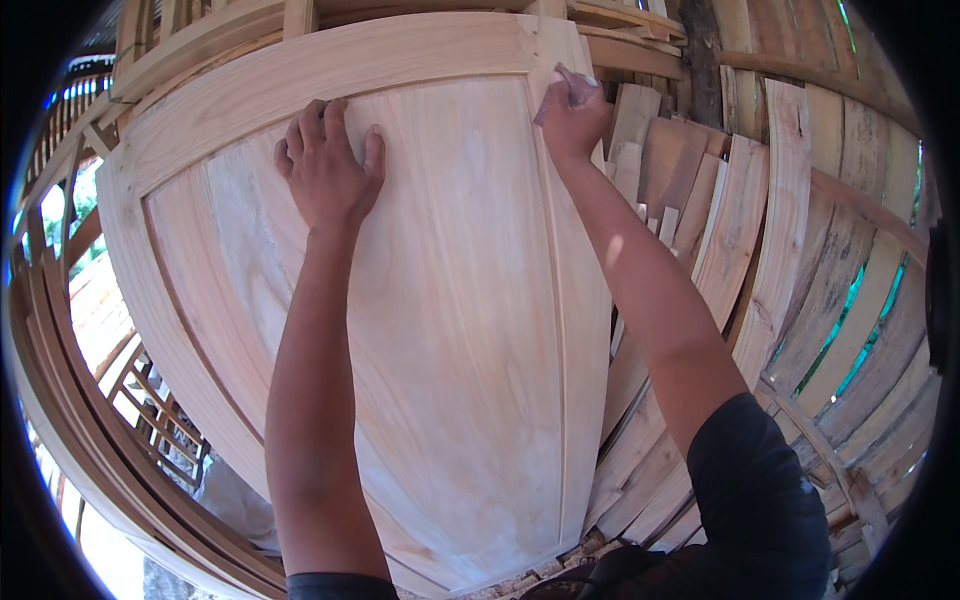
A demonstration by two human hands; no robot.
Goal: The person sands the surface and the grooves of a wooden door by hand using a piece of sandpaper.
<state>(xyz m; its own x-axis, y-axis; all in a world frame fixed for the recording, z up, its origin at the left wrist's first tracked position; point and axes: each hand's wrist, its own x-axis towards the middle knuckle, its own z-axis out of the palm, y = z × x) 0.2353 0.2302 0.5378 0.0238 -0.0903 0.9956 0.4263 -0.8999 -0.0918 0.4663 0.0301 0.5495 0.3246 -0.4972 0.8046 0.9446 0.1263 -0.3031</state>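
Observation:
A pale wooden panel door (455, 270) fills the middle of the view, with a raised frame around its broad inner panel. My left hand (332, 165) rests on the panel close to the far rail, fingers spread and holding nothing. At the far right corner, my right hand (580, 120) is closed on a folded piece of brownish sandpaper (547, 103). The sandpaper lies against the right stile, near its joint with the far rail. Part of the sandpaper is hidden by my fingers.
Several rough boards (735, 220) lean along the right side, in front of a plank wall (880, 300) with gaps. Stacked dark brown wooden frames (90, 400) curve along the left. More timber pieces (215, 35) stand behind the door's far edge.

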